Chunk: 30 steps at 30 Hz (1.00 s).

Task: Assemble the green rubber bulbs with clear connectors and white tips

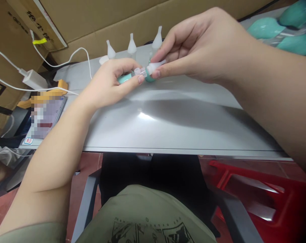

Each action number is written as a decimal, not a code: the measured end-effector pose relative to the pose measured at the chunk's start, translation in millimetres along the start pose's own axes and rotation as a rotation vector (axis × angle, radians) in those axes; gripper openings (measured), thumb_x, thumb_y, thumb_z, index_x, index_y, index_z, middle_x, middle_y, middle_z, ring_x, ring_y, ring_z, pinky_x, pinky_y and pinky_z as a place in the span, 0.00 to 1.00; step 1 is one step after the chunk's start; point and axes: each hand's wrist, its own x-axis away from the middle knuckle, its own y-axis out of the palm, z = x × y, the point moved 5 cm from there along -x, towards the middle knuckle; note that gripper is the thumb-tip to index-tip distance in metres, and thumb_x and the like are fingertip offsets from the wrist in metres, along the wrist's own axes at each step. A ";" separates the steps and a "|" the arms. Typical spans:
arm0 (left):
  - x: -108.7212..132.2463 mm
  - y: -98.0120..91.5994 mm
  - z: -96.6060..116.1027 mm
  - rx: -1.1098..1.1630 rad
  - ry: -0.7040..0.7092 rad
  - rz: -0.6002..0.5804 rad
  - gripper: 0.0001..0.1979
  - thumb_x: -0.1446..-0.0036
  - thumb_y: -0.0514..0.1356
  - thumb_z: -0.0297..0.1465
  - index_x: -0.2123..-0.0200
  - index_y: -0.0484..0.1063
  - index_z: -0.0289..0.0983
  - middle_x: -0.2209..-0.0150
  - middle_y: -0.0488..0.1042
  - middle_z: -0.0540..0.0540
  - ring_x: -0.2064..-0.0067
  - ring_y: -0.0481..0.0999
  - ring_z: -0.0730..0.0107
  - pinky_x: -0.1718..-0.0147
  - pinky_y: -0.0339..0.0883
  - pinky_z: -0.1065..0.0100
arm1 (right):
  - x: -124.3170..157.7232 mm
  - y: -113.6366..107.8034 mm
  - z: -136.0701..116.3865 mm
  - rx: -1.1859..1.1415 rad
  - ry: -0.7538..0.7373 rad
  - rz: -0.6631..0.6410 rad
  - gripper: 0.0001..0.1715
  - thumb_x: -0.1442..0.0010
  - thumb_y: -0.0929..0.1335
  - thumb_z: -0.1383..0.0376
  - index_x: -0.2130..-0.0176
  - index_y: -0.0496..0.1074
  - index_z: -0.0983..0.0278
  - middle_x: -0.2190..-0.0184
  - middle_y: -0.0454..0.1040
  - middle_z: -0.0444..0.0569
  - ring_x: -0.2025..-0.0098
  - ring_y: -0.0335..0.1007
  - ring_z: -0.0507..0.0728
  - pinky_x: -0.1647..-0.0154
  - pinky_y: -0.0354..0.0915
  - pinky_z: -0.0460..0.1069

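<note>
My left hand (106, 82) is closed around a teal nasal aspirator (124, 78), most of which the fingers hide. Its clear neck (141, 71) sticks out to the right past my thumb. Between the thumb and fingers of my right hand (201, 50) is a soft white cone-shaped nozzle tip (155, 66). The wide end of that tip meets or nearly meets the clear neck; I cannot tell whether it is seated. Just behind and below the tip shows another teal piece (150, 79), partly covered.
Three white nozzle tips (131, 45) stand upright along the back of the grey table (132, 131). Teal bulbs (265, 28) lie at the far right. A phone (49, 118), a white charger (34, 79) and cables are at left. Cardboard (104, 20) walls the back; a red stool (276, 202) stands below.
</note>
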 end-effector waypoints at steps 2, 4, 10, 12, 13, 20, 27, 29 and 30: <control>0.0 0.4 0.1 -0.001 0.004 0.007 0.12 0.26 0.70 0.44 0.58 0.86 0.42 0.59 0.88 0.44 0.54 0.89 0.52 0.49 0.83 0.56 | 0.5 0.7 -1.2 0.099 -0.009 0.017 0.16 0.50 0.89 0.78 0.64 0.89 0.69 0.69 0.87 0.46 0.66 0.85 0.49 0.59 0.84 0.38; 0.2 0.9 0.1 -0.002 0.000 0.010 0.12 0.26 0.70 0.43 0.58 0.86 0.42 0.59 0.88 0.45 0.55 0.88 0.53 0.50 0.82 0.56 | 0.9 1.5 -2.9 0.147 -0.019 0.022 0.14 0.45 0.87 0.81 0.65 0.88 0.67 0.68 0.87 0.45 0.66 0.85 0.48 0.60 0.83 0.37; 0.9 1.6 1.1 -0.004 -0.012 0.018 0.09 0.26 0.69 0.39 0.59 0.85 0.42 0.60 0.87 0.45 0.55 0.88 0.53 0.50 0.83 0.56 | 2.2 3.1 -6.3 0.249 -0.089 -0.011 0.13 0.41 0.88 0.75 0.63 0.89 0.62 0.66 0.88 0.41 0.64 0.84 0.45 0.61 0.79 0.35; 0.9 1.6 1.3 -0.010 -0.015 0.015 0.10 0.26 0.68 0.39 0.59 0.85 0.42 0.60 0.87 0.45 0.55 0.88 0.53 0.49 0.83 0.56 | 2.9 3.3 -7.0 0.252 -0.132 -0.022 0.12 0.41 0.89 0.71 0.62 0.89 0.61 0.65 0.88 0.41 0.63 0.84 0.45 0.61 0.79 0.35; 0.8 1.5 1.3 -0.014 -0.017 0.014 0.10 0.26 0.68 0.40 0.59 0.85 0.42 0.60 0.88 0.45 0.55 0.88 0.53 0.49 0.83 0.56 | 3.1 3.5 -7.3 0.251 -0.152 -0.033 0.13 0.42 0.90 0.67 0.61 0.89 0.61 0.65 0.88 0.39 0.64 0.84 0.45 0.61 0.79 0.35; 0.0 1.4 2.7 -0.027 -0.029 0.003 0.14 0.25 0.67 0.45 0.59 0.85 0.42 0.61 0.87 0.44 0.56 0.87 0.54 0.48 0.83 0.56 | 1.9 1.9 -7.9 0.276 -0.212 -0.071 0.17 0.43 0.90 0.54 0.60 0.89 0.58 0.66 0.87 0.38 0.64 0.85 0.45 0.61 0.80 0.37; 0.2 1.2 5.7 -0.007 -0.027 0.003 0.15 0.25 0.66 0.44 0.62 0.83 0.42 0.64 0.85 0.45 0.57 0.87 0.55 0.48 0.83 0.57 | 4.0 5.8 -12.1 0.266 -0.213 -0.001 0.11 0.41 0.88 0.70 0.64 0.88 0.64 0.70 0.85 0.37 0.68 0.82 0.42 0.65 0.77 0.34; 0.2 1.0 5.8 -0.016 -0.034 0.007 0.16 0.25 0.66 0.45 0.62 0.83 0.42 0.64 0.85 0.45 0.57 0.87 0.55 0.48 0.83 0.57 | 5.1 7.3 -13.9 0.279 -0.198 -0.006 0.10 0.39 0.86 0.74 0.63 0.88 0.64 0.70 0.84 0.36 0.69 0.81 0.40 0.66 0.76 0.33; 0.2 0.9 5.7 -0.022 -0.041 0.007 0.16 0.25 0.66 0.45 0.62 0.83 0.42 0.64 0.85 0.45 0.57 0.88 0.54 0.48 0.83 0.56 | 5.5 7.7 -14.5 0.285 -0.190 -0.015 0.10 0.39 0.85 0.76 0.62 0.89 0.64 0.71 0.84 0.35 0.69 0.80 0.40 0.67 0.75 0.32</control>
